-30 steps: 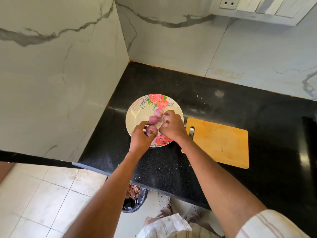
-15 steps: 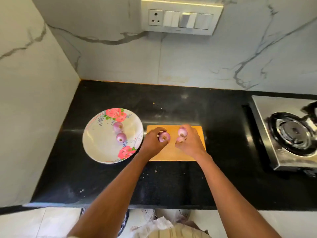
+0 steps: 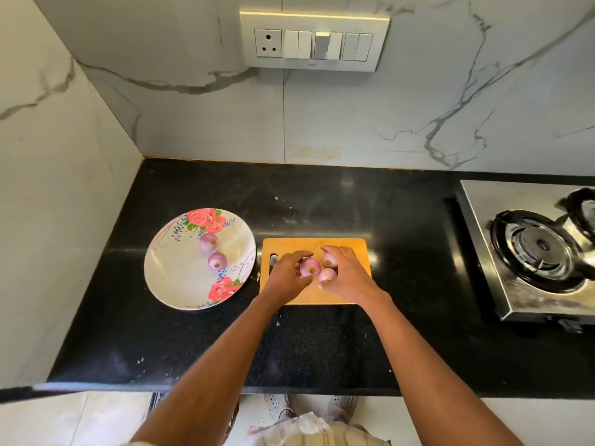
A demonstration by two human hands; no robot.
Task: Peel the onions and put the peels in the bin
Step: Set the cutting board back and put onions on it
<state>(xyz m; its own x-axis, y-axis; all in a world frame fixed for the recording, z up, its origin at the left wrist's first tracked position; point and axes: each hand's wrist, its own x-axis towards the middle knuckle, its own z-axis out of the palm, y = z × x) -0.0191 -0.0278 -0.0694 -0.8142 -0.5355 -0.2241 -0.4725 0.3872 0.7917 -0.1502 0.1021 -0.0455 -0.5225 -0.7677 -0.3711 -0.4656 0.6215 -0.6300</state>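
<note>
Left hand (image 3: 285,278) curled round one onion (image 3: 309,267), right hand (image 3: 349,276) gripping two onions (image 3: 328,268) over cutting board (image 3: 349,249); floral plate (image 3: 174,278) just beside.

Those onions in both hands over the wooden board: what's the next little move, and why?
Probably set them down on the cutting board. The left hand holds one onion, the right hand holds two onions, low over the board; two more wait on the plate.

Matt wooden board (image 3: 351,249) on glossy black stone counter (image 3: 193,342).
</note>
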